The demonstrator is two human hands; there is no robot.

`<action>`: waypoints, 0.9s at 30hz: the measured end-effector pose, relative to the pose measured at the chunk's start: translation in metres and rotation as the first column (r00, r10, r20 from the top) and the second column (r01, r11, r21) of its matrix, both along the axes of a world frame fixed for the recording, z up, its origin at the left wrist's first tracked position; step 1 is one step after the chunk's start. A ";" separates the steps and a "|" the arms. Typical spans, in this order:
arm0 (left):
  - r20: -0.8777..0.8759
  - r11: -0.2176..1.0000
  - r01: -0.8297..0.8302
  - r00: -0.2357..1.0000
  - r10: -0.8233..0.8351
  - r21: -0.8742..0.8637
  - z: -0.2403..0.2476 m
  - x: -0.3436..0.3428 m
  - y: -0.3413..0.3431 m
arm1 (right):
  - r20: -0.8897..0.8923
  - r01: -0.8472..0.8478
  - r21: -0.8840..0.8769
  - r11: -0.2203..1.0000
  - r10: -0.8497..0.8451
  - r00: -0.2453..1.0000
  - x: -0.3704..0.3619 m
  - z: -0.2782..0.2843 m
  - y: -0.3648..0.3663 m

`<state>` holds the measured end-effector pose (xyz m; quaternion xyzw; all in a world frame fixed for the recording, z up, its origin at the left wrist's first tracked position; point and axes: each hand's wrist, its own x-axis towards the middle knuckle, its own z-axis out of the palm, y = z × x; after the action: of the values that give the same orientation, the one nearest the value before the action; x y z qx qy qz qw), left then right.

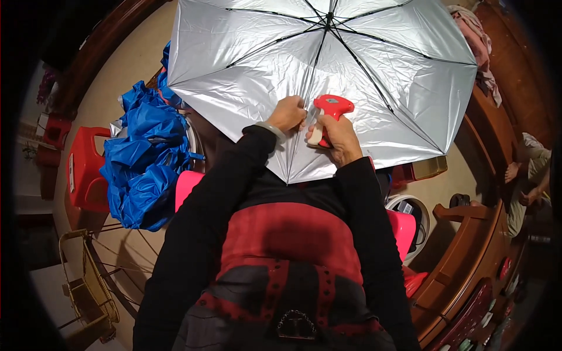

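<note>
An opened umbrella (257, 82) with silver lining and black ribs spreads in front of me, its inside facing up. My left hand (287, 113) is closed in a pinch at the near part of the silver cloth, beside a rib. Close to its right, my right hand (341, 138) is wrapped round a red, pistol-shaped hand tool (333, 104) with a pale trigger-like part. The tool lies just over the cloth, and I cannot tell whether it touches it. My left fingertips are partly hidden.
A heap of folded blue umbrellas (140, 158) lies at my left, beside a red plastic stool (88, 167). On the right are a white bucket (422, 225) and a wooden bench (468, 251). Another person's hand (531, 196) shows at the far right.
</note>
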<state>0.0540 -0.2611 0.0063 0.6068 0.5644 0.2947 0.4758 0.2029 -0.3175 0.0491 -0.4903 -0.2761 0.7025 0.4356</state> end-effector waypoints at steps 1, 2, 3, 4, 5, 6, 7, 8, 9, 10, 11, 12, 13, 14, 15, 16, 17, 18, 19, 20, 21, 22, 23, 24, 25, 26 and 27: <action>0.273 0.972 -0.018 0.958 0.083 -0.235 0.002 -0.003 -0.005 | -0.001 -0.003 -0.003 1.000 0.003 1.000 -0.002 -0.004 0.000; 0.272 0.971 -0.020 0.958 0.086 -0.237 -0.001 -0.003 -0.009 | 0.012 0.019 -0.011 1.000 -0.019 1.000 -0.004 -0.007 0.001; 0.258 0.977 -0.059 0.959 0.113 -0.206 -0.004 -0.003 -0.013 | 0.026 0.042 -0.019 0.999 -0.041 0.999 -0.006 -0.010 0.002; 0.245 0.980 -0.097 0.959 0.138 -0.174 -0.008 -0.003 -0.015 | 0.040 0.066 -0.026 0.997 -0.065 0.997 -0.008 -0.014 0.002; 0.233 0.981 -0.133 0.959 0.163 -0.142 -0.010 -0.003 -0.017 | 0.039 0.066 -0.029 0.997 -0.065 0.997 -0.010 -0.018 0.003; 0.233 0.980 -0.135 0.958 0.166 -0.144 -0.013 -0.004 -0.018 | 0.045 0.067 -0.013 0.998 -0.067 0.997 -0.013 -0.021 0.002; 0.234 0.982 -0.136 0.958 0.165 -0.135 -0.016 -0.005 -0.019 | 0.052 0.068 0.004 0.998 -0.068 0.996 -0.017 -0.024 0.002; 0.235 0.983 -0.137 0.958 0.163 -0.125 -0.018 -0.007 -0.020 | 0.058 0.070 0.021 0.997 -0.071 0.996 -0.020 -0.026 0.001; 0.236 0.984 -0.137 0.958 0.161 -0.114 -0.021 -0.008 -0.021 | 0.058 0.069 0.019 0.997 -0.070 0.996 -0.022 -0.028 0.001; 0.236 0.984 -0.138 0.958 0.162 -0.116 -0.023 -0.008 -0.021 | 0.084 0.056 -0.004 0.998 -0.056 0.995 -0.025 -0.030 0.000; 0.225 0.983 -0.144 0.960 0.166 -0.110 -0.024 -0.008 -0.021 | 0.111 0.044 -0.028 0.999 -0.040 0.993 -0.028 -0.029 -0.001; 0.213 0.983 -0.150 0.962 0.169 -0.105 -0.025 -0.008 -0.021 | 0.138 0.032 -0.051 0.998 -0.025 0.990 -0.030 -0.028 -0.002; 0.202 0.983 -0.156 0.964 0.173 -0.099 -0.026 -0.009 -0.021 | 0.140 0.030 -0.052 0.998 -0.023 0.990 -0.031 -0.028 -0.003; 0.203 0.982 -0.157 0.963 0.175 -0.100 -0.027 -0.009 -0.022 | 0.115 0.039 -0.061 0.997 -0.031 0.993 -0.032 -0.029 -0.005; 0.225 0.980 -0.174 0.955 0.192 -0.095 -0.028 -0.009 -0.022 | 0.091 0.047 -0.069 0.997 -0.040 0.995 -0.033 -0.029 -0.006; 0.245 0.978 -0.190 0.947 0.207 -0.090 -0.028 -0.010 -0.023 | 0.066 0.055 -0.077 0.996 -0.050 0.997 -0.034 -0.029 -0.007; 0.266 0.975 -0.207 0.938 0.222 -0.086 -0.027 -0.011 -0.024 | 0.067 0.054 -0.078 0.996 -0.049 0.997 -0.035 -0.030 -0.008; 0.266 0.974 -0.207 0.938 0.223 -0.086 -0.027 -0.012 -0.024 | 0.023 0.042 -0.099 0.994 -0.039 0.999 -0.035 -0.032 -0.008; 0.248 0.977 -0.175 0.948 0.201 -0.123 -0.026 -0.014 -0.025 | -0.021 0.028 -0.119 0.992 -0.031 0.999 -0.034 -0.033 -0.008; 0.231 0.977 -0.143 0.957 0.178 -0.160 -0.025 -0.015 -0.025 | -0.065 0.014 -0.139 0.990 -0.024 0.998 -0.032 -0.034 -0.008; 0.215 0.974 -0.111 0.964 0.153 -0.197 -0.025 -0.017 -0.025 | -0.065 0.014 -0.139 0.990 -0.023 0.998 -0.030 -0.033 -0.009; 0.215 0.974 -0.111 0.964 0.153 -0.197 -0.026 -0.018 -0.025 | -0.146 0.001 -0.188 0.982 -0.029 0.989 -0.026 -0.031 -0.010; 0.223 0.980 -0.097 0.966 0.135 -0.173 -0.026 -0.018 -0.025 | -0.226 -0.015 -0.236 0.972 -0.040 0.973 -0.021 -0.029 -0.012; 0.229 0.986 -0.083 0.966 0.116 -0.148 -0.026 -0.017 -0.025 | -0.304 -0.036 -0.281 0.959 -0.054 0.951 -0.018 -0.028 -0.013; 0.236 0.990 -0.068 0.967 0.096 -0.123 -0.026 -0.017 -0.026 | -0.304 -0.036 -0.280 0.959 -0.054 0.951 -0.014 -0.028 -0.013; 0.234 0.990 -0.068 0.968 0.095 -0.122 -0.025 -0.017 -0.027 | -0.323 -0.053 -0.277 0.959 -0.041 0.946 -0.010 -0.029 -0.014; 0.289 0.984 -0.079 0.949 0.123 -0.160 -0.024 -0.016 -0.029 | -0.341 -0.069 -0.273 0.960 -0.029 0.940 -0.006 -0.030 -0.014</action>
<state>0.0382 -0.2897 -0.0181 0.4893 0.5366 0.3645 0.5829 0.1970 -0.3313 0.0194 -0.4148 -0.0988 0.8134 0.3956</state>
